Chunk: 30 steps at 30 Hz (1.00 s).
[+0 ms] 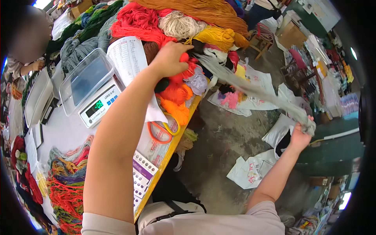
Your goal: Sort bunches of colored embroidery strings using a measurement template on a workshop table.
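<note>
A long grey skein of yarn [250, 86] stretches from the yarn pile at the table's edge out over the floor, blurred along its middle. My right hand [299, 138], out to the right, is closed around its far end. Over the pile my left hand [170, 58] reaches with fingers and thumb apart, close to the skein's other end; its fingertips are partly lost among the yarn. Around it lie red yarn [139, 21], cream yarn [181, 25], yellow yarn [214, 37], orange yarn [174, 94] and lilac yarn [197, 81].
A digital scale [100, 103] bears a clear plastic tub [70, 92]. Nearby are a printed sheet [131, 55], orange-handled scissors [159, 133] and multicoloured skeins [66, 184]. White bags [250, 172] lie on the floor [211, 152]. Another person's hand [38, 64] shows at the far left.
</note>
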{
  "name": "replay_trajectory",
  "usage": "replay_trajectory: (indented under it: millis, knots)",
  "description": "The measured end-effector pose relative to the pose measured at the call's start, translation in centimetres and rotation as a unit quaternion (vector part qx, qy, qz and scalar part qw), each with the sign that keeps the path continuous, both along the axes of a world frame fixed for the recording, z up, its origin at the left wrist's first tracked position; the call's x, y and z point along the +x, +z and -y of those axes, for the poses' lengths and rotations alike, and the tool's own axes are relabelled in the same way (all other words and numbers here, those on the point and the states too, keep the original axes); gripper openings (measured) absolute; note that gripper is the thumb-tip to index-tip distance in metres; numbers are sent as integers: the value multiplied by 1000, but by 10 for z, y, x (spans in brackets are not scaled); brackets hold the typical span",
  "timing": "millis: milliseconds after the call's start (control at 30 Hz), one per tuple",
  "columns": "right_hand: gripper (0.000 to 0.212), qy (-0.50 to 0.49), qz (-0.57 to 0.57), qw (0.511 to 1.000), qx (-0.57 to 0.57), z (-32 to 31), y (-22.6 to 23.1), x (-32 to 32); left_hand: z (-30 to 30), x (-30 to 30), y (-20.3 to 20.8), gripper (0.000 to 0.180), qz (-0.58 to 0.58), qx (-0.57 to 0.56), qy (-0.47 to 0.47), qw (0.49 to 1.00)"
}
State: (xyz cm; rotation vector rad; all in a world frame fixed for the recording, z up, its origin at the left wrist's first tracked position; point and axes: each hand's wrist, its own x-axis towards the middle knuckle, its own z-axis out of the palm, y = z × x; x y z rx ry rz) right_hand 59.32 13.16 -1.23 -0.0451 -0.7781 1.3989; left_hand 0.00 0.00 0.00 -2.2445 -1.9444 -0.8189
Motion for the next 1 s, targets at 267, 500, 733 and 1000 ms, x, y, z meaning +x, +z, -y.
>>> replay_trajectory:
  millis: [267,500,733,1000]
  knots:
    - [34,72,293,949,-94,212,83,-161,140,181,74,76,77,-101,-123,984]
    - [29,93,563,762,305,348,99,-243,328,247,37,20,749,-119,-26,652]
    - [27,161,436,864,196,405,65,-220,406,275,40,26,877,-60,-60,473]
    - [37,79,490,694,522,459,82,-205,480,315,35,25,680,-55,46,730]
